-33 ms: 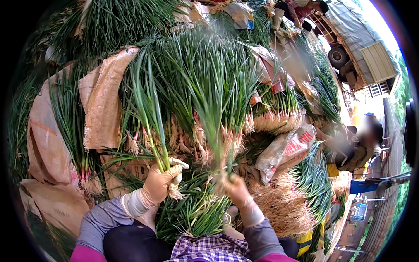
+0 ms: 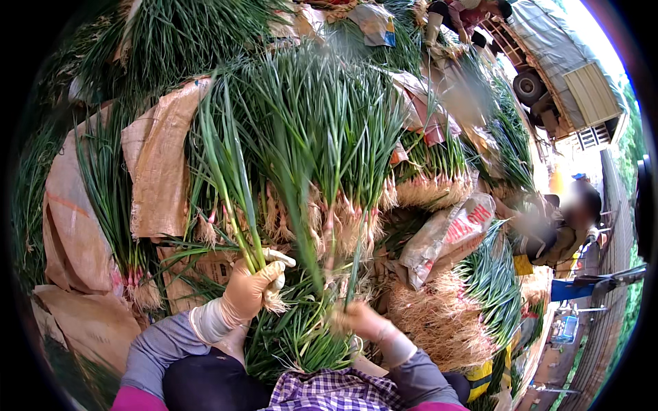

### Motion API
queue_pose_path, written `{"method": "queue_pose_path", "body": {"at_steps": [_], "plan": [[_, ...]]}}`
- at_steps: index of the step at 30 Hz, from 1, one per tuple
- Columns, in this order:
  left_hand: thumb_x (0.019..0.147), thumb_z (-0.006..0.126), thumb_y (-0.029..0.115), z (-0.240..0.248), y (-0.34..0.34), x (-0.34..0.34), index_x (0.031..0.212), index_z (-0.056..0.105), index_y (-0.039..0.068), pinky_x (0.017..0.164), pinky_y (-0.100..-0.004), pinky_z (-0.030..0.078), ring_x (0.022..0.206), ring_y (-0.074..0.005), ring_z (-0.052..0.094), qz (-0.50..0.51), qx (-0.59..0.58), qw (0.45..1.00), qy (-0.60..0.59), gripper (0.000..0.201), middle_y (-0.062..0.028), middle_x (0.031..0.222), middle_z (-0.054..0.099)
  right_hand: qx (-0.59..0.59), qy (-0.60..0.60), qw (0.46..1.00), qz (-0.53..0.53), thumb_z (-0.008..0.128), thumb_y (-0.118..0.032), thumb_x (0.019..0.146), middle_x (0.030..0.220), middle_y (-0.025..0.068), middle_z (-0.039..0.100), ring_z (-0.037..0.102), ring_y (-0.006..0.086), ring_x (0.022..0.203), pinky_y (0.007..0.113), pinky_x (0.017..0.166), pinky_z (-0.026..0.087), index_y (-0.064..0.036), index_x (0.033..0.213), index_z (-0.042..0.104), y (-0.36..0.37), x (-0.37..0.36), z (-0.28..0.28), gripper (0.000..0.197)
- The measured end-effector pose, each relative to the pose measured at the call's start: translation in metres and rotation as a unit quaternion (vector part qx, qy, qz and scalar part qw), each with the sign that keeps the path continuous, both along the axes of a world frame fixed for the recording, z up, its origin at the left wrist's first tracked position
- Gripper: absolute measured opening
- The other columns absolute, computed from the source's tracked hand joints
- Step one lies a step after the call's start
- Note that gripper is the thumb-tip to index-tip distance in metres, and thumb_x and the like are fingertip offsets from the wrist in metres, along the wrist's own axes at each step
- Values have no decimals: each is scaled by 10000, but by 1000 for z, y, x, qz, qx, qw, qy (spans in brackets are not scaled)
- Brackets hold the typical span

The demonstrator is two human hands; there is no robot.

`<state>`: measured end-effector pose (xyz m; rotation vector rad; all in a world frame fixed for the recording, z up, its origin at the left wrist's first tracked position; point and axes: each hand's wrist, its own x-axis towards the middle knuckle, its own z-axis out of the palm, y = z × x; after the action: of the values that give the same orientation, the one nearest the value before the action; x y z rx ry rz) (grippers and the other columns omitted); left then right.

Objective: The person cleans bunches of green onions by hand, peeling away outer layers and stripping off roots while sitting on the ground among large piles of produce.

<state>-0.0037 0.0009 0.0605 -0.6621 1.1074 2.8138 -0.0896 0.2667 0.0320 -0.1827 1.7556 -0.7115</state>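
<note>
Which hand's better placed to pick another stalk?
Probably the right hand: it's near the green onion bunch, while the left hand already grips stalks. Blur hides whether the right is free.

Bright daylight, motion-blurred right fingers (image 2: 348, 316)

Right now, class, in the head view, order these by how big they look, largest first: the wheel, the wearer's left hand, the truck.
1. Truck
2. Left hand, closed around stalks
3. Wheel
Apparent size only: the hand is nearer the camera.
</note>
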Motion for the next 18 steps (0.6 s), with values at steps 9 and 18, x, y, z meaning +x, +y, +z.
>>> {"method": "queue_pose_path", "body": {"at_steps": [9,18], "plan": [[908,521,85,-1,5,-6,997,622,21,382,-172,339,430,-31,413,-11,-67,997,-35,149,4,600,519,197,383,882,192,580,-436,840,812,98,657,651,221,733,345,682,514,-95,955,633,-35,-51,27,364],[897,530,78,0,16,-16,983,603,1,389,-173,332,437,-41,410,-17,-13,998,-54,136,-10,605,534,-21,358,891,-277,612,-178,857,891,70,658,595,125,682,234,650,508,-57,982,638,-139,-145,-15,176]]}}
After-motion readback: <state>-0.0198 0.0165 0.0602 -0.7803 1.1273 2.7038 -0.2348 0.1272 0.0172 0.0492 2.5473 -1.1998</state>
